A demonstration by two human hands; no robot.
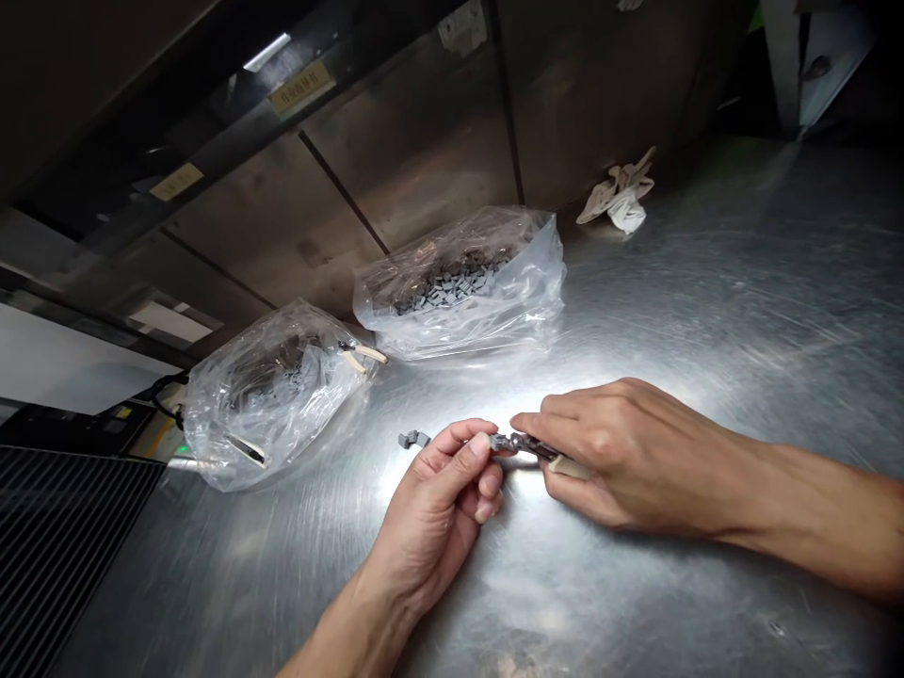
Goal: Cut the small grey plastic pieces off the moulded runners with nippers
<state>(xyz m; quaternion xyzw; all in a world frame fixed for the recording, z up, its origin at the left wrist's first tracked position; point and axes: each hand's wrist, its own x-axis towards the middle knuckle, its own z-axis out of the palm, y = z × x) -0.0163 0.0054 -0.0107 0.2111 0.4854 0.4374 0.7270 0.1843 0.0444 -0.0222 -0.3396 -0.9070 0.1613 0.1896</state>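
Observation:
Between the thumb and forefinger of my left hand [452, 490] is a small grey part [498, 442]. My right hand [621, 452] is wrapped round a pair of cutting pliers [533, 446] with cream handles, mostly covered by the palm. The pliers' jaws meet the grey part's right end; whether they are closed on it I cannot tell. Just left of my left fingers, a few loose grey parts [413, 440] lie on the metal table [537, 603].
Against the back panel sits a clear plastic bag [480, 330] holding many grey pieces. Left of it, another clear bag [303, 443] has cream-handled pliers [363, 356] on its edge and a second tool [247, 451] at its front. A crumpled cloth glove [621, 198] lies at the back right.

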